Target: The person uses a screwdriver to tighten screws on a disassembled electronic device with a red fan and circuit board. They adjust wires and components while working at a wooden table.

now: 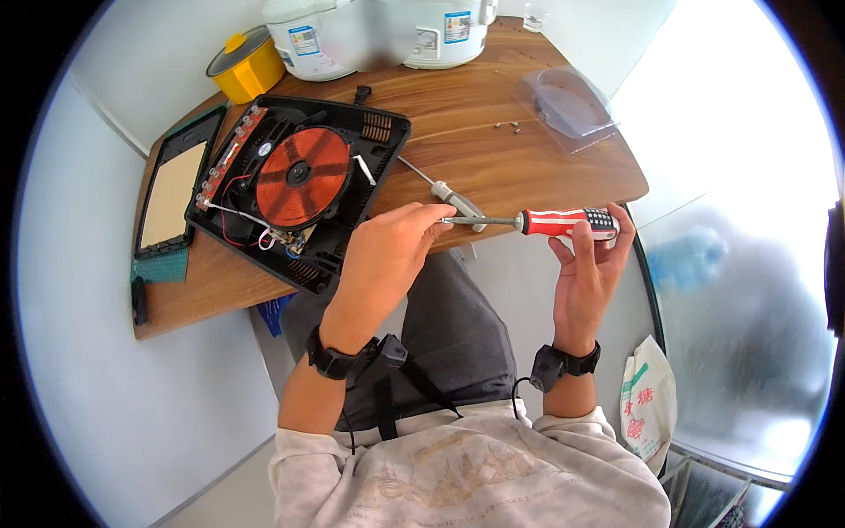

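On the left of the wooden bench a glass top panel lies beside the opened induction cooker base, its copper coil and wiring exposed; a yellow pot and two white rice cookers stand behind it against the wall. The left hand is closed at the fingertips on the metal shaft end of a red-handled screwdriver, which is held level in the air just off the bench's front edge, over the lap. The right hand is wrapped around the handle, thumb along its side. Judging from this, the tip is being seated or checked, and it would go best with the left fingers steadying the shaft lightly while the right hand alone turns or pushes, so the shaft stays straight (a bent grip would let the bit slip). A second screwdriver lies on the bench close by, its handle near the front edge, where a careless elbow could knock it off. Loose screws and a clear plastic lid sit farther right, with open bench between them and the cooker base for setting tools down.
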### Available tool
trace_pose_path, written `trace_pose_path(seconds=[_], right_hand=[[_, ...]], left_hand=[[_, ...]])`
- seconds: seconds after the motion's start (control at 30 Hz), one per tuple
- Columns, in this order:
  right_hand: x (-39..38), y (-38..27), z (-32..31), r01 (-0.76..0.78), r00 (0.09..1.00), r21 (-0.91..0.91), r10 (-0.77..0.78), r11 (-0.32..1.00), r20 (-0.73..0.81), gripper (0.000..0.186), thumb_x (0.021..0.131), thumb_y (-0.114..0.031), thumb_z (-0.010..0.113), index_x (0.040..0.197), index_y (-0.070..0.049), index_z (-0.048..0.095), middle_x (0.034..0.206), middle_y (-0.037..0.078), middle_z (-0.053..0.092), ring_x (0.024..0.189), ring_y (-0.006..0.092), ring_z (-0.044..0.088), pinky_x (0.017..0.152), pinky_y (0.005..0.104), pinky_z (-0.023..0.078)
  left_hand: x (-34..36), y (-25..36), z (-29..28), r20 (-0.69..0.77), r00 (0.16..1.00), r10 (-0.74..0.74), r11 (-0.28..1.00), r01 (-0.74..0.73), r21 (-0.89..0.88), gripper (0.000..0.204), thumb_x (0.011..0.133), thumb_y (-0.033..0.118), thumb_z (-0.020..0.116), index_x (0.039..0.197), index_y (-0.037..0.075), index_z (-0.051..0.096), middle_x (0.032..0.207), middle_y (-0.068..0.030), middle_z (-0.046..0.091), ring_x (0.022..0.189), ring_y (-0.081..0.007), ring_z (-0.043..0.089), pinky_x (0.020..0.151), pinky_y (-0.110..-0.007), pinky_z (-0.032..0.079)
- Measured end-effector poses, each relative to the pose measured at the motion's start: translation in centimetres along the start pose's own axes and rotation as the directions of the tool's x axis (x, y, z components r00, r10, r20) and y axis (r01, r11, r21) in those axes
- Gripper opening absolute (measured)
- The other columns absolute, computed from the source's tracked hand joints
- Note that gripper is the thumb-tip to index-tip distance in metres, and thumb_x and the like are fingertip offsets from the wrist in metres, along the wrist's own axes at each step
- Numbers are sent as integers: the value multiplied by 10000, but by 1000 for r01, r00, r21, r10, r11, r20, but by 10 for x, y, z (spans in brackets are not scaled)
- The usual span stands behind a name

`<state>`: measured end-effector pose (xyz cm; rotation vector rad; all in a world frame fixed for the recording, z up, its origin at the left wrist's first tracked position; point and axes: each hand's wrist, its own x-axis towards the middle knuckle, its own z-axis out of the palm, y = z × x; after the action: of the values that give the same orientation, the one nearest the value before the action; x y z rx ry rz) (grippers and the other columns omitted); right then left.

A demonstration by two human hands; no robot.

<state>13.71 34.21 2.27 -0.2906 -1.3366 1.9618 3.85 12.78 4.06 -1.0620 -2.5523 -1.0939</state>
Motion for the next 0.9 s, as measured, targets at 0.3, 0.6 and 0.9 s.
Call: trace_pose_path(seconds=[0.3,0.6,0.9], right_hand=[[11,-11,-34,84,988,-70,-92,994,-121,523,1005,-85,675,1445,-104,392,1121,53,612,983,121,646,785,310,620],[19,-16,-58,63,982,-96,-78,993,-170,519,1001,-104,683,1437,-93,402,1111,60,613,994,122,644,795,311,623],[22,-22,-72,83,962,-120,-111,989,-249,501,996,-97,693,1415,-93,417,1109,60,615,995,121,641,809,313,621]], left_hand=[[34,22,26,164,980,111,984,-132,123,200,976,134,629,1167,109,682,924,-153,700,863,-363,669,735,-451,543],[46,39,36,308,950,53,998,-63,23,235,1055,257,516,1022,45,613,915,-201,673,868,-413,651,723,-514,520],[83,-3,83,82,991,106,937,-128,324,249,1024,261,558,941,43,643,857,-175,690,874,-391,667,755,-509,542]])
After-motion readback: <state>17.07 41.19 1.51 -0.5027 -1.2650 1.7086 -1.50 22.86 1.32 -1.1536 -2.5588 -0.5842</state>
